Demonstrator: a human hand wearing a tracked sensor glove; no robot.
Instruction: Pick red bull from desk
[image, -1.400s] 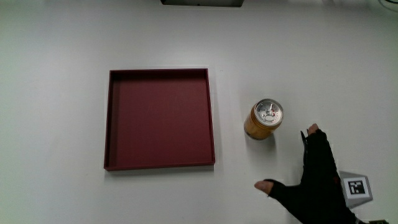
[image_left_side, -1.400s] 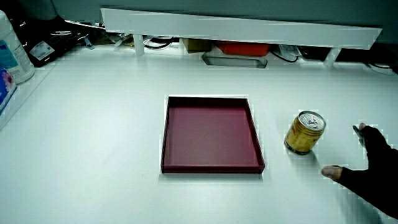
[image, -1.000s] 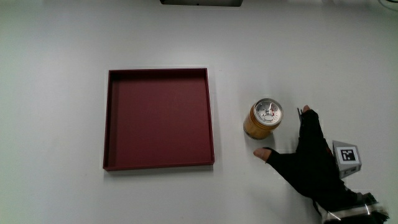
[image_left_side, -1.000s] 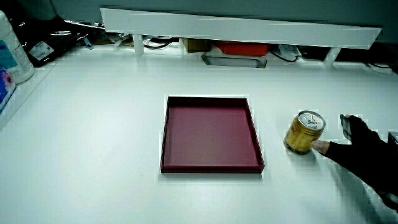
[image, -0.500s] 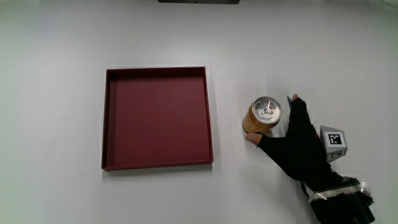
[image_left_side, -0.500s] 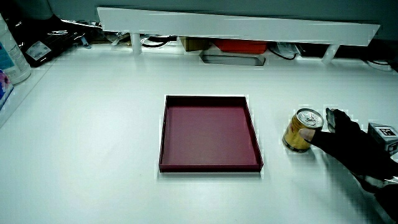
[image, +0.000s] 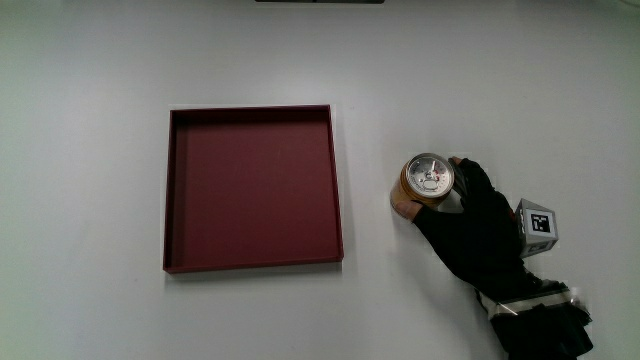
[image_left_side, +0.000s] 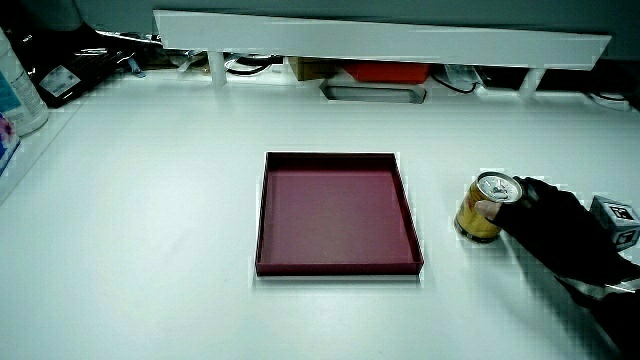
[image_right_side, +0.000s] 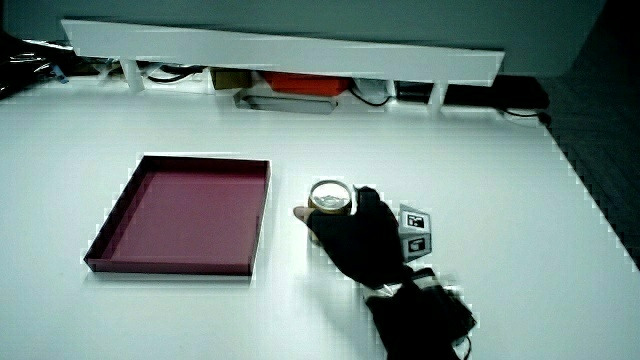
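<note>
The Red Bull can (image: 428, 178) is golden yellow with a silver lid and stands upright on the white table beside the dark red tray (image: 250, 190). The hand (image: 470, 225) wraps the can: its thumb lies on the side nearer the person and its fingers curl round the side away from the tray. In both side views the can (image_left_side: 486, 200) (image_right_side: 330, 197) rests on the table with the hand (image_left_side: 555, 225) (image_right_side: 360, 240) closed against it. The patterned cube (image: 535, 222) shows on the hand's back. The tray (image_left_side: 335, 210) (image_right_side: 180, 215) holds nothing.
A low white partition (image_left_side: 380, 40) (image_right_side: 280, 45) runs along the table's edge farthest from the person, with a grey metal dish (image_left_side: 375, 92) and cables under it. A white bottle (image_left_side: 15, 85) stands at the table's edge, well away from the tray.
The hand moved across the table to the can, farther from the person, and its fingers closed around it. The can and the tray stay in place.
</note>
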